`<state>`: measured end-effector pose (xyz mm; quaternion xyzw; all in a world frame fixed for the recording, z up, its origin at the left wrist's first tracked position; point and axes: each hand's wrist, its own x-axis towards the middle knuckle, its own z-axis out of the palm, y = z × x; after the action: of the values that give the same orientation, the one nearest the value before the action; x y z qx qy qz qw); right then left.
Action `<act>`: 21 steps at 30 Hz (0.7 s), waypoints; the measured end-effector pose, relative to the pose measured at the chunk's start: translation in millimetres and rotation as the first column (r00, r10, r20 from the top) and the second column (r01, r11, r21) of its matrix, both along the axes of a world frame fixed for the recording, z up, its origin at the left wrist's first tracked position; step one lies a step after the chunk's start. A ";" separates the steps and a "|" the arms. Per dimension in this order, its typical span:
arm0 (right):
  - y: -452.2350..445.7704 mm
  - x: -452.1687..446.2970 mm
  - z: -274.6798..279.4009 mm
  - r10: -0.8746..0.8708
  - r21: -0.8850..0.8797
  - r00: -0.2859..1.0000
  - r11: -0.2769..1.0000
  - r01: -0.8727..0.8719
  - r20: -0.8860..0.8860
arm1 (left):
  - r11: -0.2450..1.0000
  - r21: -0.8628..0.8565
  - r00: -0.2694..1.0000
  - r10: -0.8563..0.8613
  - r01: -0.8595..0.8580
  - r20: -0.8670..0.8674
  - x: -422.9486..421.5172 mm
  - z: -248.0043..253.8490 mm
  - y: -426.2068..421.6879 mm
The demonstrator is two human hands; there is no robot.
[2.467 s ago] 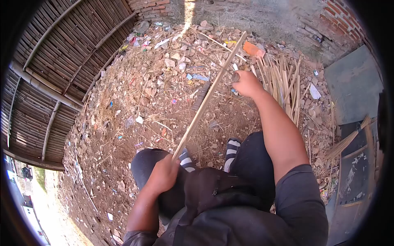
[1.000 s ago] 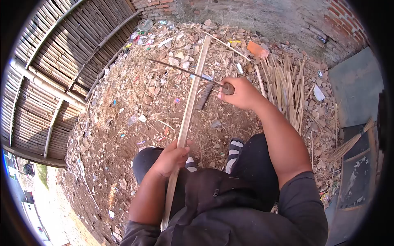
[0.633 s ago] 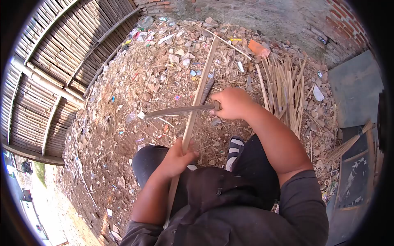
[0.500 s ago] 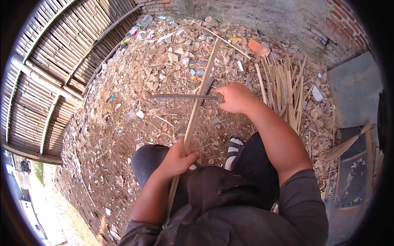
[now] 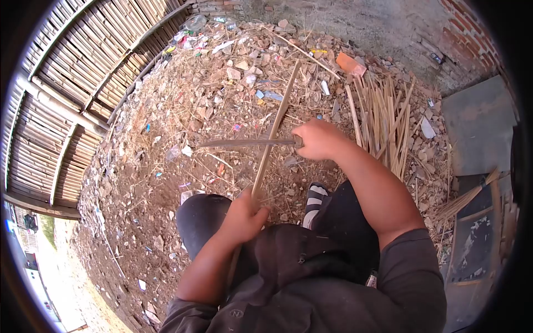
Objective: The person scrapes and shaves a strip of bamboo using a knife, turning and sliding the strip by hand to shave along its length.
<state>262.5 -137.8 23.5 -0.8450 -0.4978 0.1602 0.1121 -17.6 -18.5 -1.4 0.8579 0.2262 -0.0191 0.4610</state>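
My right hand (image 5: 321,139) is closed round the handle of a machete (image 5: 244,143), whose long dark blade points left. The blade lies across a long bamboo strip (image 5: 283,105), crossing it about midway between my left hand and the strip's far end. Closed round the strip near my lap is my left hand (image 5: 244,217). The strip slants away from me, and its near end passes under my left forearm, partly hidden. A striped sandal or sock on my foot (image 5: 316,202) shows below the machete.
To the right lies a pile of split bamboo strips (image 5: 383,119), with an orange brick (image 5: 350,64) behind it. Rubble and litter cover the ground. A bamboo-slat wall (image 5: 61,116) stands left, a brick wall (image 5: 377,28) at the back, and a grey panel (image 5: 480,125) at the right.
My right hand and the machete have come slightly toward me along the strip. The strip's far end has shifted a little nearer. My left hand still grips it at about the same place.
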 end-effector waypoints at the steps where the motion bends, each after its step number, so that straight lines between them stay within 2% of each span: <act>1: -1.2 -3.3 -0.7 0.031 0.003 0.999 1.000 -0.031 -0.012 | 0.999 -0.031 0.999 -0.011 0.010 -0.044 2.2 9.2 1.1; 3: 0.2 22.8 -31.2 -0.086 0.060 0.995 0.994 0.089 -0.051 | 0.998 -0.036 0.996 -0.046 0.043 -0.074 -0.2 7.3 0.6; 5: 2.0 30.0 -27.2 -0.215 0.060 0.970 0.973 0.222 -0.111 | 0.996 0.028 0.995 -0.085 0.086 -0.046 -2.5 -6.9 2.3; 8: 6.1 0.6 -4.8 -0.123 -0.009 0.990 0.992 0.122 -0.067 | 0.999 -0.017 0.997 -0.048 0.048 -0.062 -0.2 1.9 1.2; 9: 7.0 -12.6 -2.2 -0.027 -0.005 0.999 1.000 0.027 -0.025 | 0.999 -0.022 0.998 -0.040 0.040 -0.038 0.7 2.3 1.5; 12: 8.5 -26.5 15.1 0.056 -0.024 0.998 0.998 -0.056 0.005 | 0.998 -0.059 0.999 -0.020 0.018 -0.026 -3.3 4.1 2.4; 13: 10.1 -11.5 -0.1 0.022 -0.015 0.998 1.000 -0.023 -0.057 | 0.997 -0.081 0.999 -0.018 0.014 -0.046 -3.2 7.9 2.7; 16: 6.7 21.0 -28.3 -0.224 0.181 0.966 0.952 0.245 -0.128 | 0.993 -0.117 0.998 -0.024 0.017 -0.060 -2.8 7.3 5.2; 17: 5.4 23.7 -27.6 -0.228 0.132 0.966 0.961 0.244 -0.121 | 0.992 -0.124 0.997 -0.034 0.026 -0.064 -2.7 5.9 5.8; 20: 3.6 -3.5 -9.6 -0.033 0.100 0.999 0.994 0.034 -0.009 | 0.990 -0.144 1.000 0.001 0.000 0.007 -0.6 3.7 2.7; 21: 4.1 -19.2 8.1 0.016 0.015 1.000 1.000 -0.016 -0.003 | 0.983 -0.183 1.000 0.002 0.003 0.027 -1.4 1.2 1.9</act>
<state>243.3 -133.7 31.6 -0.8398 -0.5055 0.1587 0.1181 -18.9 -16.6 -0.2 0.8121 0.2172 -0.0283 0.5409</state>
